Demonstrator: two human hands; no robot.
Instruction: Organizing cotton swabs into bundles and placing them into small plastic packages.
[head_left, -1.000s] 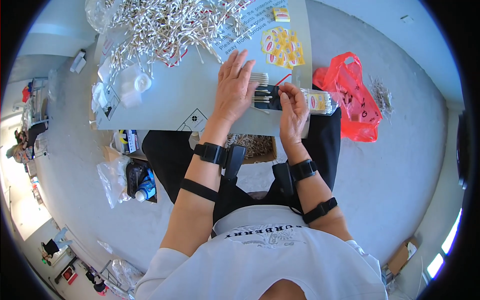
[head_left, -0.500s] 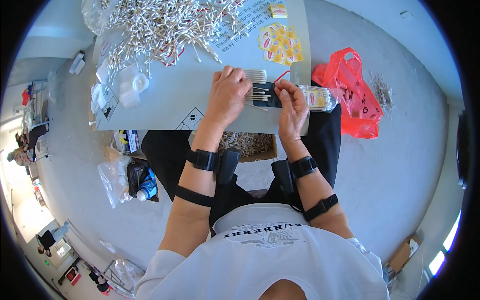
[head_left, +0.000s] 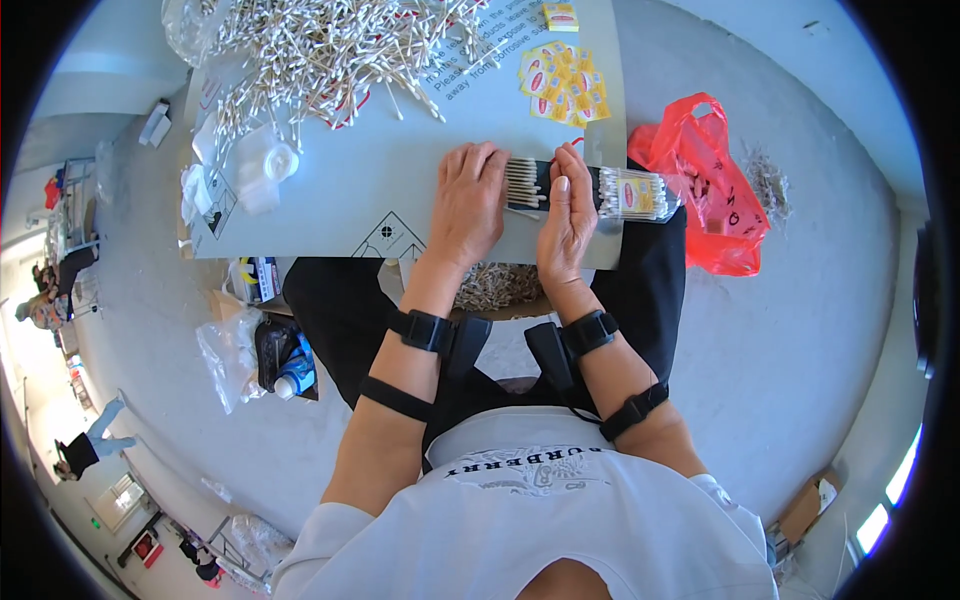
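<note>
A row of white-tipped cotton swabs (head_left: 522, 183) lies across a dark strip (head_left: 545, 183) at the table's near edge. My left hand (head_left: 468, 208) rests against the left ends of the swabs, fingers side by side and slightly bent, its thumb mostly hidden. Just past their right ends stands my right hand (head_left: 568, 222), on edge with straight fingers and the palm turned toward the swabs. Neither hand visibly grips anything. To the right of it, a clear pack of cotton swabs with a yellow card (head_left: 637, 194) sits at the table's corner.
A big loose heap of cotton swabs (head_left: 330, 60) covers the far left of the table (head_left: 400, 165). Yellow cards (head_left: 565, 85) are spread at the far right. A red plastic bag (head_left: 710, 200) hangs beyond the right edge. Below the front edge, a box holds more swabs (head_left: 497, 287).
My left hand has loosened from its pinch and flattened against the swab ends. My right hand has straightened its fingers and moved slightly left. The swabs now lie in a tighter row.
</note>
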